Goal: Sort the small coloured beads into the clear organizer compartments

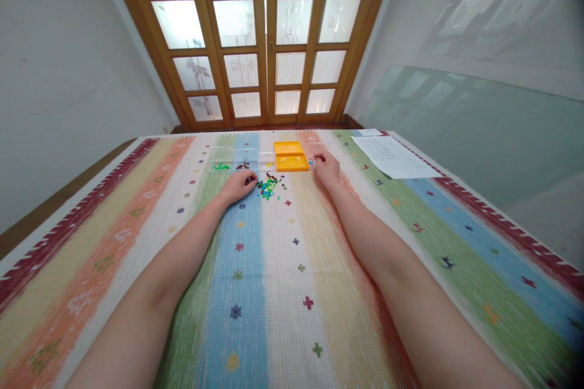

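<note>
A loose pile of small coloured pieces (269, 187), green, blue, yellow and dark red, lies on the striped tablecloth. At its left edge rests my left hand (239, 186), fingers curled together; whatever they may hold is too small to name. My right hand (327, 169) is closed in a pinch just right of an open yellow box (292, 163), above a clear case with a few blue pieces (311, 163). What is between those fingertips cannot be made out. Left of the yellow box, clear cases hold green pieces (222, 166), dark red pieces (243, 166) and yellow pieces (269, 164).
Printed white sheets (392, 157) lie at the table's far right. The patterned tablecloth (283, 292) covers the table. Beyond its far edge stand wooden doors with glass panes (265, 36), and a glass sheet (474, 134) leans against the right wall.
</note>
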`<act>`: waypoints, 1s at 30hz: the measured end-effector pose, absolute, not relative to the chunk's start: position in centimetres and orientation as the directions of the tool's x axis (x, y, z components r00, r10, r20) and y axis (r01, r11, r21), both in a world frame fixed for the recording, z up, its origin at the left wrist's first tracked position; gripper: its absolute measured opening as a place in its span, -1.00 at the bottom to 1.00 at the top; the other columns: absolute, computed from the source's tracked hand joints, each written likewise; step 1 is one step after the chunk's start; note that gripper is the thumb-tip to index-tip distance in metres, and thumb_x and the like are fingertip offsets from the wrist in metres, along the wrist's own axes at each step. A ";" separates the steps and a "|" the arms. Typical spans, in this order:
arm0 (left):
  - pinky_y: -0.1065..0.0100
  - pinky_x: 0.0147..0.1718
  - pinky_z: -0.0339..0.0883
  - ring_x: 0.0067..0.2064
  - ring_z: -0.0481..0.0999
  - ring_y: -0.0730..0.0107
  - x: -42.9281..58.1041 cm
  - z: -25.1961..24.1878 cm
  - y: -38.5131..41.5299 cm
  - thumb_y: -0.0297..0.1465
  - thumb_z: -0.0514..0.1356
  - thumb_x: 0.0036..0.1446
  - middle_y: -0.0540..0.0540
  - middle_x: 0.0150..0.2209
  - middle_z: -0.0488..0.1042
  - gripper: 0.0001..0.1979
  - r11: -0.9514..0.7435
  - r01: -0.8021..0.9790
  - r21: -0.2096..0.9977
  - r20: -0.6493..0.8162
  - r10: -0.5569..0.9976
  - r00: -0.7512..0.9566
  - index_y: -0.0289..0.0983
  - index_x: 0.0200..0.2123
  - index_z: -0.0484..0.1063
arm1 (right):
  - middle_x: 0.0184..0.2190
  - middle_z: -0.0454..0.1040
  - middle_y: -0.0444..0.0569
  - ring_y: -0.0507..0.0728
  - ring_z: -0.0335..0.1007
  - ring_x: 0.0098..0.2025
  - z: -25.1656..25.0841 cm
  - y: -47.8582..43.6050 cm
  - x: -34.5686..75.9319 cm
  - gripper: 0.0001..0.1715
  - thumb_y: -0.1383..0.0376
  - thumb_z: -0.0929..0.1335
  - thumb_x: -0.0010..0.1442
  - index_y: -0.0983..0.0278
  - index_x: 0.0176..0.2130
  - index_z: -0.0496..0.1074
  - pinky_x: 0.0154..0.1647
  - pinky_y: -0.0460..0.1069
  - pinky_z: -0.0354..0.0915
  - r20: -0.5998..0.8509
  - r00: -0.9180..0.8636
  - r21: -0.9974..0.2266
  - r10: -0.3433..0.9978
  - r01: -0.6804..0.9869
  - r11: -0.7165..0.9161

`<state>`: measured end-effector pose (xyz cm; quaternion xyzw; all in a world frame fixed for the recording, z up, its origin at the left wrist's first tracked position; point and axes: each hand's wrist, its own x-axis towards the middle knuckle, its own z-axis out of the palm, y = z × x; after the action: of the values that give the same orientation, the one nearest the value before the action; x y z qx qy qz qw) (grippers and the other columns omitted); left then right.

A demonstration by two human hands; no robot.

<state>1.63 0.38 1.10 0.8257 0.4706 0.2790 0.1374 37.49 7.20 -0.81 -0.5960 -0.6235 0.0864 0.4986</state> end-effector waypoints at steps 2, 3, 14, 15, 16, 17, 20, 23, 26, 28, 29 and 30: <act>0.30 -0.26 0.30 -0.31 0.46 0.31 2.4 1.6 -0.1 -0.37 0.17 0.26 -0.05 -0.28 0.55 -0.87 -0.521 0.701 0.487 0.331 0.853 0.404 -0.23 -0.21 0.53 | -0.15 0.65 0.05 0.25 0.50 -0.10 -0.6 6.7 36.7 -0.64 0.32 0.24 0.23 0.24 -0.17 0.60 0.03 0.13 0.37 0.521 0.136 -0.675 0.843 0.670 0.310; 0.30 -0.25 0.31 -0.30 0.47 0.31 2.9 1.9 -0.4 -0.37 0.18 0.26 -0.05 -0.28 0.56 -0.87 -0.525 0.705 0.477 0.330 0.850 0.410 -0.23 -0.21 0.53 | -0.15 0.65 0.04 0.24 0.50 -0.10 -0.4 6.4 36.2 -0.65 0.32 0.25 0.23 0.24 -0.17 0.60 0.03 0.12 0.37 0.520 0.095 -0.661 0.849 0.675 0.329; 0.25 -0.20 0.35 -0.23 0.51 0.25 7.9 2.0 -2.8 -0.40 0.21 0.26 -0.09 -0.23 0.61 -0.87 -0.541 0.724 0.428 0.325 0.840 0.435 -0.22 -0.21 0.57 | -0.08 0.64 0.04 0.21 0.51 -0.03 1.0 3.2 31.5 -0.65 0.40 0.29 0.31 0.22 -0.06 0.63 0.07 0.06 0.34 0.465 -0.437 -0.377 0.770 0.689 0.619; 0.24 -0.17 0.36 -0.21 0.52 0.23 8.0 1.9 -2.8 -0.40 0.21 0.26 -0.09 -0.22 0.61 -0.87 -0.544 0.718 0.434 0.329 0.838 0.436 -0.22 -0.21 0.58 | -0.07 0.64 0.04 0.20 0.51 -0.02 1.0 3.1 31.1 -0.65 0.40 0.29 0.32 0.22 -0.06 0.63 0.06 0.05 0.35 0.454 -0.456 -0.371 0.765 0.684 0.628; 0.22 -0.12 0.37 -0.18 0.53 0.21 8.1 1.8 -2.7 -0.40 0.22 0.26 -0.09 -0.21 0.62 -0.87 -0.550 0.711 0.437 0.337 0.833 0.438 -0.21 -0.19 0.58 | -0.08 0.65 0.03 0.20 0.52 -0.02 0.9 3.0 30.9 -0.65 0.40 0.29 0.32 0.22 -0.06 0.63 0.06 0.05 0.35 0.443 -0.468 -0.367 0.765 0.683 0.631; 0.20 -0.06 0.38 -0.12 0.53 0.19 8.1 1.7 -2.6 -0.40 0.22 0.26 -0.10 -0.18 0.63 -0.87 -0.561 0.701 0.439 0.352 0.826 0.440 -0.21 -0.17 0.59 | -0.08 0.65 0.03 0.20 0.52 -0.02 0.8 3.0 30.7 -0.66 0.39 0.29 0.33 0.22 -0.06 0.63 0.05 0.04 0.35 0.434 -0.474 -0.364 0.766 0.685 0.630; 0.12 0.11 0.35 0.03 0.52 0.14 7.9 1.6 -2.3 -0.42 0.21 0.29 -0.12 -0.06 0.64 -0.80 -0.595 0.672 0.442 0.404 0.800 0.443 -0.20 -0.07 0.59 | -0.08 0.65 0.03 0.20 0.52 -0.04 0.8 3.0 30.6 -0.67 0.38 0.29 0.34 0.22 -0.07 0.63 0.02 0.02 0.34 0.425 -0.471 -0.354 0.774 0.700 0.620; 0.08 0.17 0.32 0.06 0.52 0.13 6.9 1.3 -1.6 -0.44 0.16 0.33 -0.10 -0.03 0.64 -0.78 -0.579 0.683 0.444 0.423 0.808 0.410 -0.18 -0.06 0.60 | -0.09 0.65 0.05 0.20 0.52 -0.06 1.2 2.8 30.9 -0.67 0.39 0.29 0.33 0.23 -0.08 0.64 -0.01 0.01 0.31 0.413 -0.500 -0.336 0.761 0.693 0.638; 0.06 0.17 0.32 0.05 0.52 0.12 5.5 0.9 -0.8 -0.44 0.17 0.31 -0.10 -0.05 0.64 -0.79 -0.535 0.722 0.438 0.433 0.830 0.352 -0.17 -0.11 0.60 | -0.15 0.65 0.03 0.18 0.50 -0.14 1.8 2.2 30.9 -0.72 0.36 0.33 0.30 0.24 -0.10 0.64 -0.11 -0.02 0.27 0.366 -0.589 -0.320 0.720 0.647 0.692; 0.05 0.15 0.33 0.03 0.52 0.12 4.7 0.5 -0.2 -0.44 0.18 0.29 -0.11 -0.09 0.64 -0.80 -0.510 0.744 0.432 0.443 0.838 0.317 -0.18 -0.14 0.61 | -0.22 0.64 0.00 0.15 0.47 -0.20 2.1 1.8 30.6 -0.76 0.33 0.36 0.28 0.24 -0.13 0.63 -0.18 -0.04 0.22 0.316 -0.666 -0.320 0.676 0.596 0.736; 0.06 0.15 0.33 0.02 0.52 0.12 4.4 0.4 0.0 -0.44 0.18 0.29 -0.12 -0.10 0.64 -0.81 -0.503 0.750 0.428 0.447 0.840 0.308 -0.18 -0.15 0.61 | -0.24 0.63 -0.01 0.14 0.46 -0.23 2.2 1.6 30.4 -0.77 0.32 0.37 0.27 0.24 -0.14 0.63 -0.20 -0.05 0.21 0.293 -0.699 -0.325 0.652 0.569 0.756; 0.06 0.15 0.33 0.01 0.52 0.12 4.1 0.2 0.2 -0.43 0.17 0.29 -0.12 -0.11 0.63 -0.81 -0.500 0.754 0.426 0.450 0.840 0.303 -0.18 -0.16 0.61 | -0.25 0.62 -0.02 0.13 0.44 -0.25 2.2 1.5 30.2 -0.78 0.32 0.37 0.26 0.24 -0.14 0.63 -0.22 -0.06 0.19 0.275 -0.725 -0.332 0.631 0.545 0.770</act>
<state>4.13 0.21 0.25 0.8043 0.4957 0.3208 0.0669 30.17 1.46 2.23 -0.3190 -0.9216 0.1145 0.1889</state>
